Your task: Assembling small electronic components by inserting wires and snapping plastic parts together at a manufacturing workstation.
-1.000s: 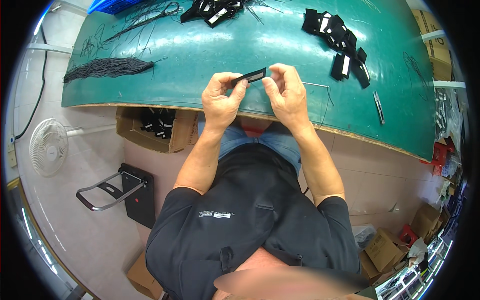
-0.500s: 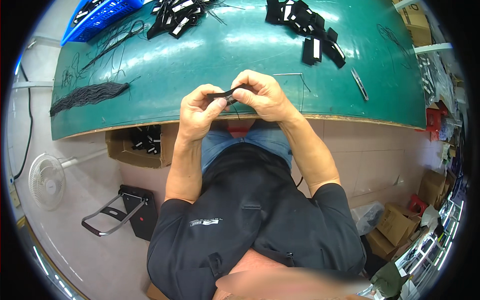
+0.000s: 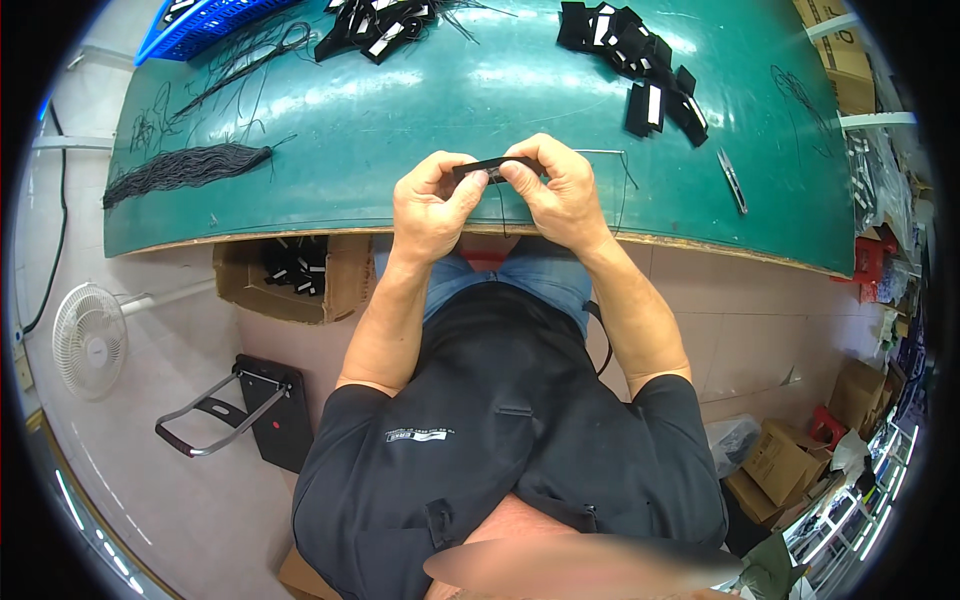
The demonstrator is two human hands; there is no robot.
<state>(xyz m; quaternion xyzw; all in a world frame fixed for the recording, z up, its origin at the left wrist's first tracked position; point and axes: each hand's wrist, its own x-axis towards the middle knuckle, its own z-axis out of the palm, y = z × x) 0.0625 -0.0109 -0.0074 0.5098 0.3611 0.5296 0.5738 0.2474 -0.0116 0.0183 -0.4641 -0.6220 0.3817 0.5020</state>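
Observation:
Between my two hands, over the front edge of the green table, is a small flat black piece [image 3: 485, 167] with a greyish part near my thumbs. My left hand [image 3: 434, 207] pinches its left end with thumb and fingers. On its other end, the thumb and fingers of my right hand [image 3: 563, 197] are closed. A dark thread [image 3: 504, 215] hangs from below the piece. Just beyond my right hand lies a thin metal needle-like rod [image 3: 598, 151], with dark thread trailing from its right end.
Black pieces with white patches lie in two heaps, a left one [image 3: 385, 30] and a right one [image 3: 650, 65]. Grey yarn [image 3: 190, 174], scissors [image 3: 250, 65] and a blue basket [image 3: 215, 28] are leftward; thread snips [image 3: 733, 182] lie right. Below stands a cardboard box [image 3: 345, 285].
Both hands have shifted slightly right relative to my body, still holding the black piece, which now shows flatter between them. The whole view has shifted a little as well.

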